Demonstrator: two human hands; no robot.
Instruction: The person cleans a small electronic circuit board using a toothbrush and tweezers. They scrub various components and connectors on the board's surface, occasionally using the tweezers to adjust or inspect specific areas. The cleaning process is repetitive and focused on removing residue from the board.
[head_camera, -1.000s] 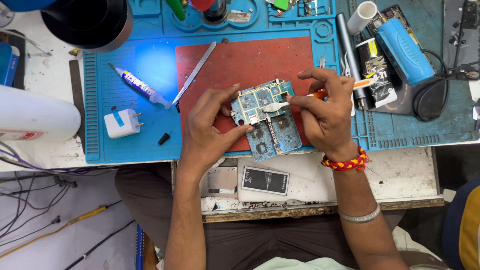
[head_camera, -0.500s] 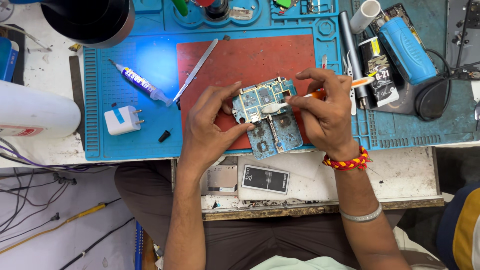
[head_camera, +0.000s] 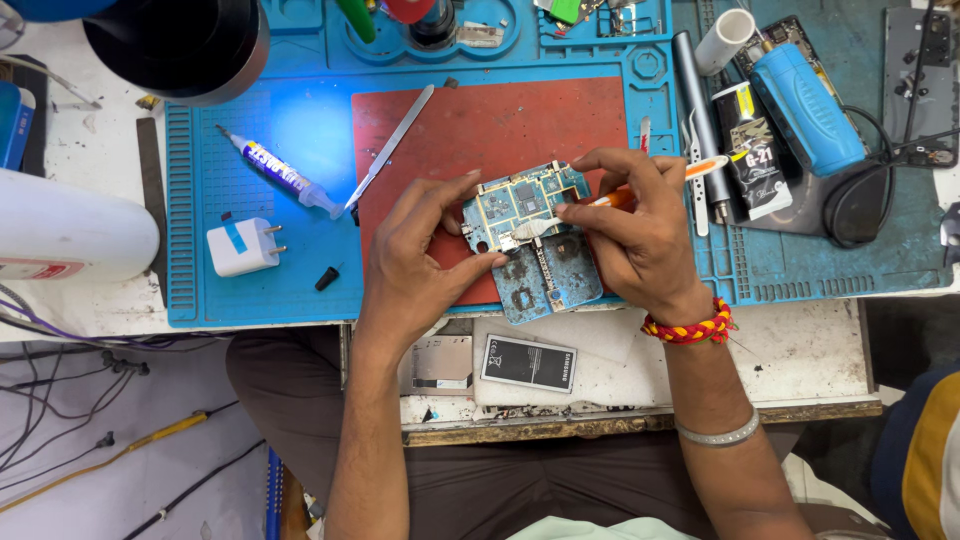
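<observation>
My left hand (head_camera: 415, 265) pinches the circuit board (head_camera: 530, 240) by its left edge, just above the red mat (head_camera: 480, 125). My right hand (head_camera: 640, 235) is closed on an orange brush (head_camera: 600, 200), bristles touching the board. It looks light, stiff and fragile, so edges only.

We look down on a white worktop (head_camera: 90, 290), scuffed and stained, with a chipped wooden front edge (head_camera: 600, 428). A blue silicone mat (head_camera: 230, 300) covers most of it, lit by a bright bluish-white glare. Below, dark cables (head_camera: 70, 370) trail over a pale floor (head_camera: 150, 460).
</observation>
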